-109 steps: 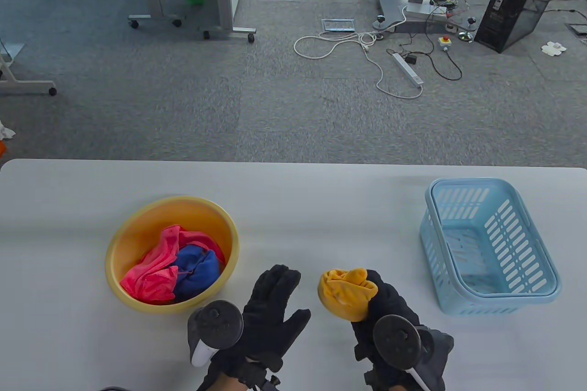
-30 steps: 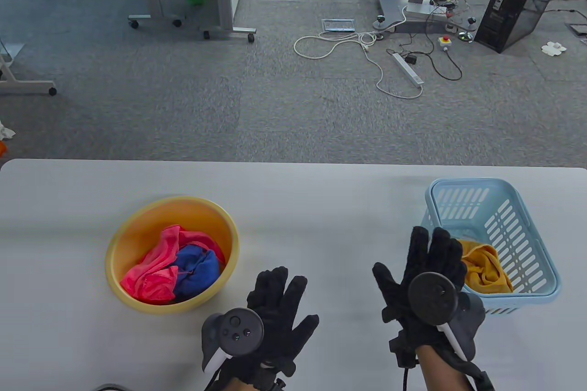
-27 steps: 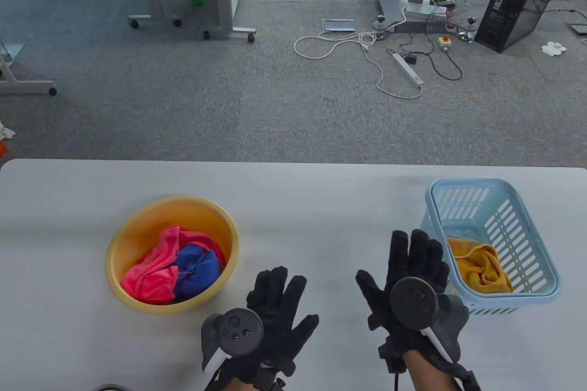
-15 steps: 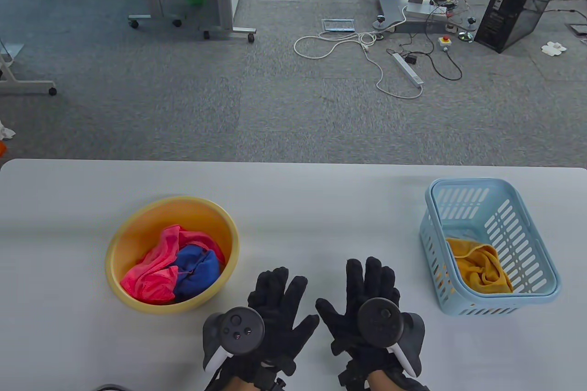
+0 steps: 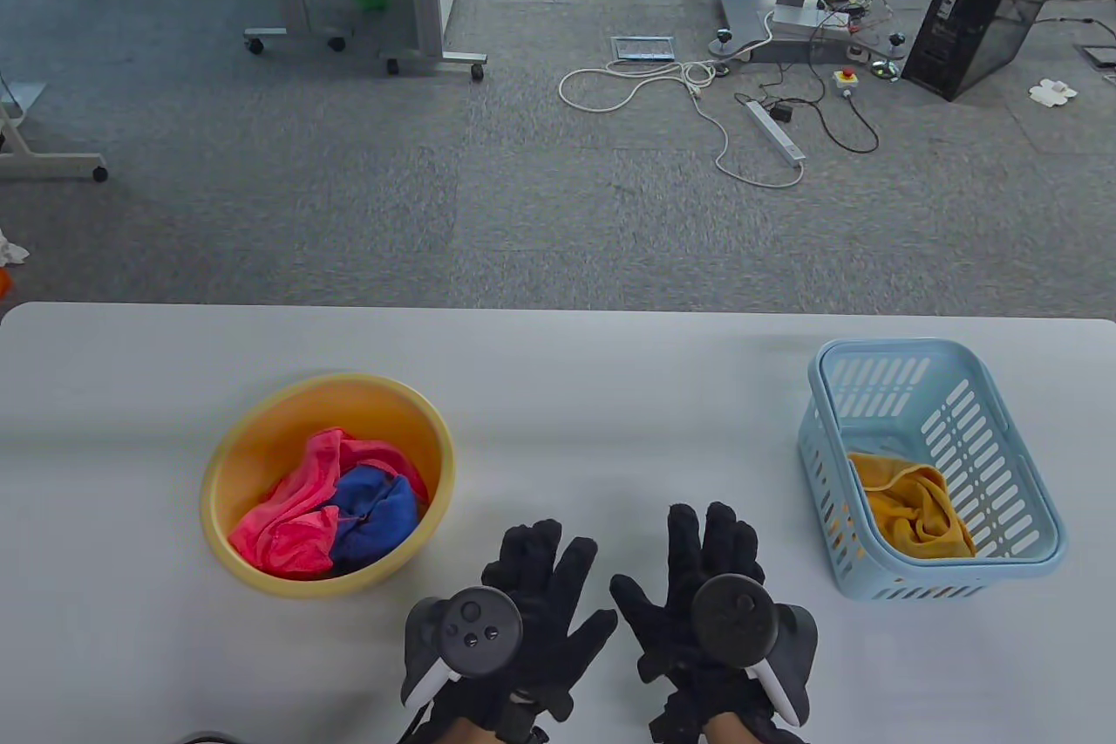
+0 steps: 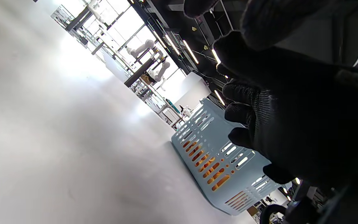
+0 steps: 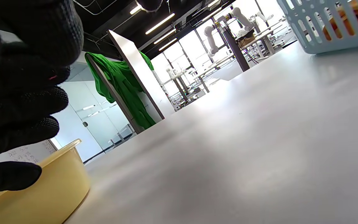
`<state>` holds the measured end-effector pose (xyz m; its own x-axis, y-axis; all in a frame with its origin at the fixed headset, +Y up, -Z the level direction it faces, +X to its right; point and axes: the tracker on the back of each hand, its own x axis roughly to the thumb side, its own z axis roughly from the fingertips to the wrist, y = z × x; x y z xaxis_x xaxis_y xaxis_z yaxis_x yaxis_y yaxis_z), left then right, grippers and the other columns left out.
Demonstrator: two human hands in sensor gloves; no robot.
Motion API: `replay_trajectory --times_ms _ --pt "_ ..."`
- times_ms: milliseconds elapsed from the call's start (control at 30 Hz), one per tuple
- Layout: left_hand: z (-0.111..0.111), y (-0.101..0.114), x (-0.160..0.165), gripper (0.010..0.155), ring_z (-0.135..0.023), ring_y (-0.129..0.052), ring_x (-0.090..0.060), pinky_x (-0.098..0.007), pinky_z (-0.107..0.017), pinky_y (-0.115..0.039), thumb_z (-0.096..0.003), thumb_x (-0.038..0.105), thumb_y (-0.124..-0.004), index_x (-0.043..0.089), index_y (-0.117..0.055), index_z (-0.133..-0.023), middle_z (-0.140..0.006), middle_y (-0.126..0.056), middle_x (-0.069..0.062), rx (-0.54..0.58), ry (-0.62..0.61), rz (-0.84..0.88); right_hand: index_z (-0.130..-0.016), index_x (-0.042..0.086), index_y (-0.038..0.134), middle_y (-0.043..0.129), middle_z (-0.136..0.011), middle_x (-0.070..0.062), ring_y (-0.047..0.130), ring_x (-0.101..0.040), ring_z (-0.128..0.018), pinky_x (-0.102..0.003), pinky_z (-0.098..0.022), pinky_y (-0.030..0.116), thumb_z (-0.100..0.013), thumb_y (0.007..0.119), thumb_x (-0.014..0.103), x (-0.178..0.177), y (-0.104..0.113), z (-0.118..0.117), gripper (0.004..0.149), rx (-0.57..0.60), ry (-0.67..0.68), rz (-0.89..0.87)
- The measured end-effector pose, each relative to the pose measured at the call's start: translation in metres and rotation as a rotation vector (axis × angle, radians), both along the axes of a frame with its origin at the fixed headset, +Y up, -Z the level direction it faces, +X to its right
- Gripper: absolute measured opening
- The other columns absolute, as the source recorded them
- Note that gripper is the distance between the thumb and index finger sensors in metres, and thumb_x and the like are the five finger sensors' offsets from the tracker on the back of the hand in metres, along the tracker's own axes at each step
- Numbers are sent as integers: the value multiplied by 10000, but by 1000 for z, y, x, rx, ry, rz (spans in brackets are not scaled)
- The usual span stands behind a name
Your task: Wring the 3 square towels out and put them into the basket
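Left hand [image 5: 534, 596] and right hand [image 5: 708, 583] side by side at table [image 5: 558, 395] near edge, fingers spread, holding nothing. Bowl [image 5: 261, 430] left; basket [image 5: 950, 395] near right edge; bare surface between.

A pale grey, smooth surface [image 5: 610, 395] with rounded far corners is carrying a round yellow plastic basin [image 5: 436, 447] toward its left side and a light blue slotted plastic basket [image 5: 959, 421] toward its right edge, the two sitting well apart with bare surface between them.
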<state>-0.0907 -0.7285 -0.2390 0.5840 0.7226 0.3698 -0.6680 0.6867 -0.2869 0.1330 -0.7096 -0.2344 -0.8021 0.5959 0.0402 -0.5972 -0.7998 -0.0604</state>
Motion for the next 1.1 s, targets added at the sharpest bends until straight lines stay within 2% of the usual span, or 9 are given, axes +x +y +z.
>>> replay_trajectory --times_ms 100,267,400,467,567,733,800,933,1100 --pt "0 8 -1 771 -1093 -60 -476 -754 -680 -162 -577 572 -761 281 -397 -1192 -1215 -171 -157 17 -1 51 -1160 143 245 44 -1132 -263 69 -596 -991 -757 -710 214 -517 851 582 2 3 2 987 2 11 37" --pt "0 11 -1 793 -1096 -99 -485 -756 -684 -194 -564 558 -804 270 -404 -1186 -1212 -203 -167 77 47 4 -1160 140 245 48 -1132 -265 71 -598 -990 -757 -709 217 -519 850 580 2 7 6 985 6 16 34" --pt "-3 7 -10 805 -1092 -91 -486 -755 -684 -191 -561 548 -816 272 -389 -1185 -1208 -191 -171 33 15 -68 -1163 149 245 -4 -1128 -232 38 -590 -989 -759 -711 199 -520 854 579 -2 10 12 985 36 2 166" --pt "-5 11 -20 811 -1091 -81 -480 -751 -688 -189 -557 539 -827 275 -384 -1182 -1206 -181 -168 29 13 -96 -1165 152 236 -12 -1127 -232 38 -592 -988 -760 -711 202 -522 845 589 -1 14 14 987 48 -12 234" --pt "-11 26 -43 820 -1091 -85 -482 -752 -690 -196 -549 536 -838 275 -384 -1181 -1205 -185 -166 62 55 -174 -1164 149 247 -3 -1128 -234 43 -593 -988 -759 -712 202 -522 850 581 0 15 15 981 46 -11 179" --pt "-26 68 -89 807 -1105 -123 -474 -755 -695 -213 -534 510 -871 281 -434 -1173 -1218 -238 -137 162 205 -235 -1166 154 240 -27 -1121 -235 26 -591 -986 -763 -706 180 -532 840 577 -1 15 13 970 50 -61 318" --pt "-31 82 -105 802 -1110 -140 -473 -756 -697 -222 -527 508 -881 285 -456 -1170 -1220 -255 -136 186 266 -271 -1166 151 243 -30 -1119 -237 23 -592 -984 -763 -705 179 -532 842 574 -2 13 13 970 40 -54 297" --pt "-38 97 -133 816 -1114 -127 -467 -756 -702 -209 -515 508 -899 293 -463 -1170 -1221 -242 -139 169 348 -411 -1167 150 246 -28 -1120 -237 26 -592 -985 -762 -707 180 -533 840 576 -2 14 13 968 36 -49 285" --pt "-50 102 -166 871 -1120 -84 -449 -759 -705 -177 -476 537 -937 316 -462 -1172 -1224 -183 -122 85 453 -531 -1168 148 249 -43 -1105 -254 34 -599 -981 -762 -708 190 -540 833 563 -3 14 15 953 39 -43 267"
